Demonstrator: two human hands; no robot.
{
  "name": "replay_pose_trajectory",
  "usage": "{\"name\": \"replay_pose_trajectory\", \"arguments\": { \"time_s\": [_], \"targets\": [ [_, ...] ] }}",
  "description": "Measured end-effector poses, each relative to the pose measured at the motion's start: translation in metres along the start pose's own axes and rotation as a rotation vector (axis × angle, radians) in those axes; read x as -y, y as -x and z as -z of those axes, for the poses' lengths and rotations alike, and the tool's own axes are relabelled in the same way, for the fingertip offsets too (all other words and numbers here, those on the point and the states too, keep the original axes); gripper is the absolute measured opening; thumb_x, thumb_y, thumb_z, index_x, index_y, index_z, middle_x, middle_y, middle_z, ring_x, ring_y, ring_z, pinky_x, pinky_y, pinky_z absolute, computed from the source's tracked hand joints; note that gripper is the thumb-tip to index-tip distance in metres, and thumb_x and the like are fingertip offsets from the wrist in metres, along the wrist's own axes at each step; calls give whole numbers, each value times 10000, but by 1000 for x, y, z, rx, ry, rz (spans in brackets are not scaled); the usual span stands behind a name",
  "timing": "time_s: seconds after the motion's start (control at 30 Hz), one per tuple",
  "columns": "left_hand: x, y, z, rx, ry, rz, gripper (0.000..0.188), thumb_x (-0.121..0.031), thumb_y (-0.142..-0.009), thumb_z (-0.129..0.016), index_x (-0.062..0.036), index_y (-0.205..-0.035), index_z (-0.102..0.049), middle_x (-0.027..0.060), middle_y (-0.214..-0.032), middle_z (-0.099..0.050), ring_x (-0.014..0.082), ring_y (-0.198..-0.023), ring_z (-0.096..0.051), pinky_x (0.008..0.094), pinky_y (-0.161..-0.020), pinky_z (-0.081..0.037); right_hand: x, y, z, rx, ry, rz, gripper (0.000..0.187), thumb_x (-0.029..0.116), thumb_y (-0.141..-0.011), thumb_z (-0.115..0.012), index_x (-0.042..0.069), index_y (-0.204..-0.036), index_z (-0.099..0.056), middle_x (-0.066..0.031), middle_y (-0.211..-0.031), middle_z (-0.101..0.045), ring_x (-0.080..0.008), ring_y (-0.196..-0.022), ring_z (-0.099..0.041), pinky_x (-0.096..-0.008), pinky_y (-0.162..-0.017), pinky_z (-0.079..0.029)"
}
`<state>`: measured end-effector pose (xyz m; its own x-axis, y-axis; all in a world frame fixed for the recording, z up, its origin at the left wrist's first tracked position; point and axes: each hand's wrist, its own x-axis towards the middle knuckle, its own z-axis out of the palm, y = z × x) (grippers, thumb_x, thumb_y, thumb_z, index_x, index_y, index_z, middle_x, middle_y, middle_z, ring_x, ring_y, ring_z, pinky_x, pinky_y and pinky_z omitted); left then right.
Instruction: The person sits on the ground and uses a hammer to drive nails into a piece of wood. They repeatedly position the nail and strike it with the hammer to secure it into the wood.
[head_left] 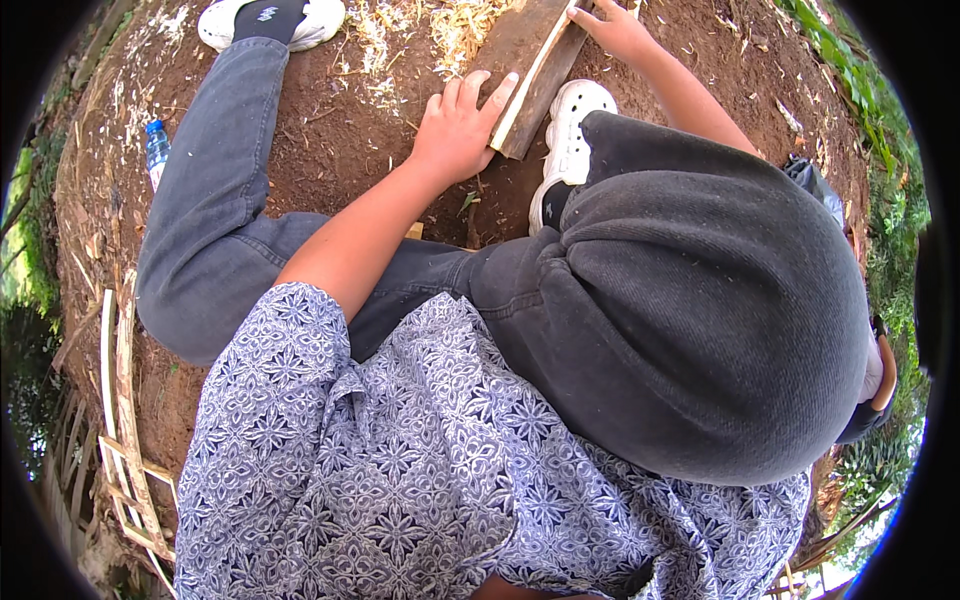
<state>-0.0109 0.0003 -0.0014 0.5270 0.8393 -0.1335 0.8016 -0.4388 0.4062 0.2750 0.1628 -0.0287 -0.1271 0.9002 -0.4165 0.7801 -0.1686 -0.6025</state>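
A dark wooden plank (552, 88) lies slanting on the soil at the top, with a pale, narrow wood strip (533, 88) along its edge. My left hand (455, 128) rests beside the near end of the strip. Its fingers are spread, the index finger lying against the strip. Farther up, my right hand (620, 35) reaches in from the right with one digit touching the strip's upper part. The top edge cuts off some of its fingers, which look curled. Something pale shows beside that hand, too little of it to name.
Wood shavings (462, 35) litter the brown soil (330, 130). My bent legs in dark jeans (215, 150) and pale clogs (572, 130) flank the plank. A blue-capped bottle (157, 150) stands at left, above long pale strips (125, 400). A dark bag (815, 182) lies at right.
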Motion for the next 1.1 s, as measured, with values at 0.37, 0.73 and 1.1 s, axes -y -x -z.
{"name": "replay_pose_trajectory", "arguments": {
  "time_s": [0.37, 0.73, 1.1],
  "targets": [
    [-5, 0, 3, -1, -34, -30, 985, -249, -776, -812, -198, -1620, -308, 146, -1486, -432, 352, -1269, -490, 485, -931, -479, 6, 3, 2, 31, -61, -36, 740, 389, -1006, -641, 31, -1588, -355, -261, -1460, -568, -340, -1374, -544, -395, -1129, -447],
    [-8, -1, 2, -35, -5, -29, 957, -212, -771, -804, -180, -1607, -339, 148, -1483, -438, 356, -1260, -498, 490, -911, -492, 1, 0, -2, 1, -96, 11, 728, 375, -996, -660, 25, -1569, -377, -258, -1486, -545, -346, -1389, -528, -406, -1155, -420],
    [-2, 3, 4, -18, 15, -21, 928, -180, -782, -778, -211, -1603, -344, 140, -1505, -422, 364, -1272, -480, 531, -942, -471, 5, -2, -11, 16, -120, 31, 752, 353, -1003, -642, 9, -1593, -326, -259, -1535, -494, -340, -1432, -485, -396, -1177, -396]
  ]
}}
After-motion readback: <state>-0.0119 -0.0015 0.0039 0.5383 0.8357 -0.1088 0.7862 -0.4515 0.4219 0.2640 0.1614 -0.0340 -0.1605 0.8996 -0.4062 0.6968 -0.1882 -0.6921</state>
